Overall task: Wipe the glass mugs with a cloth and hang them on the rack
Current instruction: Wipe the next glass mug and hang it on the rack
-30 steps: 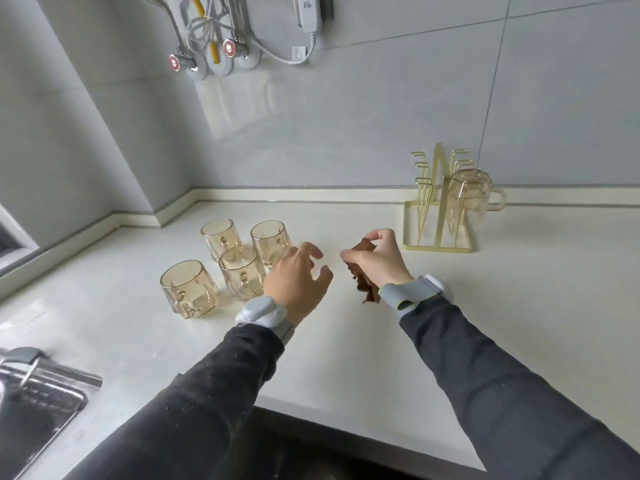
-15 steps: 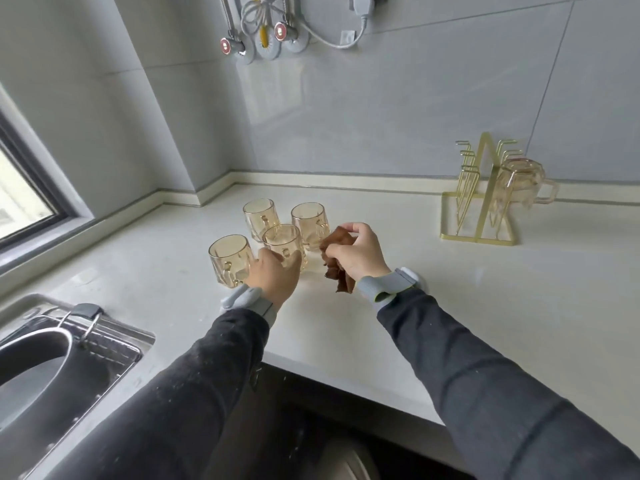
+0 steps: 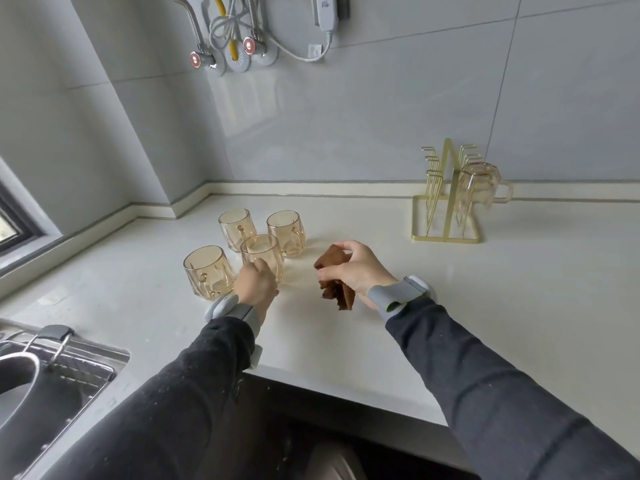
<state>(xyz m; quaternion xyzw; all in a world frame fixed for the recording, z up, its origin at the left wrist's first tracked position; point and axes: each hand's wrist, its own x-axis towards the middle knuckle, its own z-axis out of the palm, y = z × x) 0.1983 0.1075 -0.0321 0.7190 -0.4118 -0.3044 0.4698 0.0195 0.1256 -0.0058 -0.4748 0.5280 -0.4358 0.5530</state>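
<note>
Amber glass: four short handled mugs (image 3: 237, 225), upright in a tight cluster on the pale stone counter (image 3: 485, 306), left of centre. Left hand (image 3: 256, 284) pressed against the near side of the front middle mug (image 3: 261, 252), fingers curled tight, seemingly closed on its handle, though the handle itself hidden behind the back of the hand. Mug not yet lifted, base apparently on the counter.

Right hand (image 3: 353, 268) just right of the cluster, thumb and fingertips pinching a crumpled brown cloth (image 3: 341, 296), loose end hanging below the palm.

Well off to the far right, against the grey tiled wall (image 3: 346, 116), a gold wire rack (image 3: 446, 239) with one more amber glass mug (image 3: 479, 185) already hung upside down on its right side; left prongs (image 3: 431, 164) bare. Steel sink (image 3: 69, 368) at the near left edge.

Read as the pick-up step for the second of five mugs. Next move called for a firm hold on the handle, a lift clear of the close-packed neighbours, then a turn toward the cloth for wiping inside and out.
</note>
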